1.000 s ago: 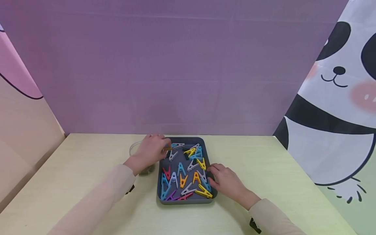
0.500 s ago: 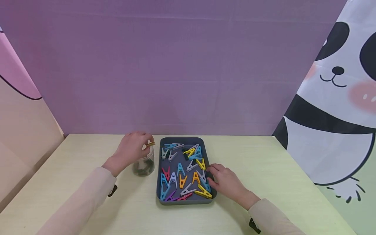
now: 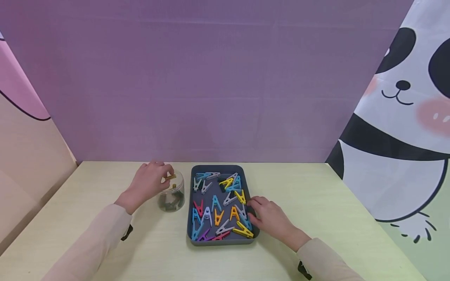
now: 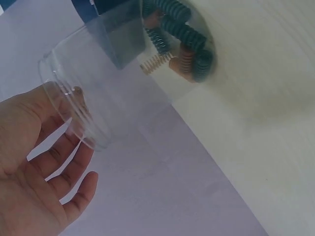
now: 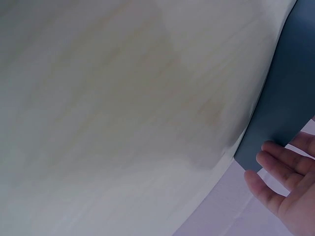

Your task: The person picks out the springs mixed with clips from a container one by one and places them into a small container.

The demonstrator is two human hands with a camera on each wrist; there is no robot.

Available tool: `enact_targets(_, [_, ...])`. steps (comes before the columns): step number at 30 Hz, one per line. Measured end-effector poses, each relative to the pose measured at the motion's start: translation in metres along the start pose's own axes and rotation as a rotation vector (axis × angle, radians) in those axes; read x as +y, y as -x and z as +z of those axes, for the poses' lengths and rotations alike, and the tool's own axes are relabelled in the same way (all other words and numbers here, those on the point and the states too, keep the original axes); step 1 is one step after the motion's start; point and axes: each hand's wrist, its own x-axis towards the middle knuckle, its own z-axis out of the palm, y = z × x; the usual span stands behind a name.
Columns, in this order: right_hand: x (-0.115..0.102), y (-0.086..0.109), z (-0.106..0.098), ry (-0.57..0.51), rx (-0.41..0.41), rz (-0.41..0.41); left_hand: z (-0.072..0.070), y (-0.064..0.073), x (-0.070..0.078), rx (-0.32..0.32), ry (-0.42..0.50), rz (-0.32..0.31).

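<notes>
At the mouth of a clear jar, my left hand pinches a gold coil spring between thumb and fingers. Another small gold piece shows just below it. Several dark, reddish-brown and gold springs lie in the jar's bottom in the left wrist view. My right hand rests against the right side of a dark grey tray, its fingers touching the outer wall. Plastic clips in blue, yellow, orange, red, purple and grey, such as an orange clip, lie spread in the tray.
The jar stands left of the tray, a short gap between them. A few black pieces sit among the clips at the tray's far end. Behind the pale table hangs a purple cloth, with a panda print at right.
My left hand has moved left from the tray's far left corner to the jar's mouth, carrying the gold spring. The right hand has stayed at the tray's side.
</notes>
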Motion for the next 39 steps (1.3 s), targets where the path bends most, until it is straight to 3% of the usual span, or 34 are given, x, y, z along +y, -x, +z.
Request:
enact_targets(21, [0.0,0.0,-0.001,-0.005,0.006,-0.002,0.009,-0.008,0.0,-0.072,-0.03,-0.015])
enact_targets(39, [0.0,0.001,0.0,-0.007,0.016,-0.007,0.003,-0.012,0.008,-0.052,-0.011,-0.016])
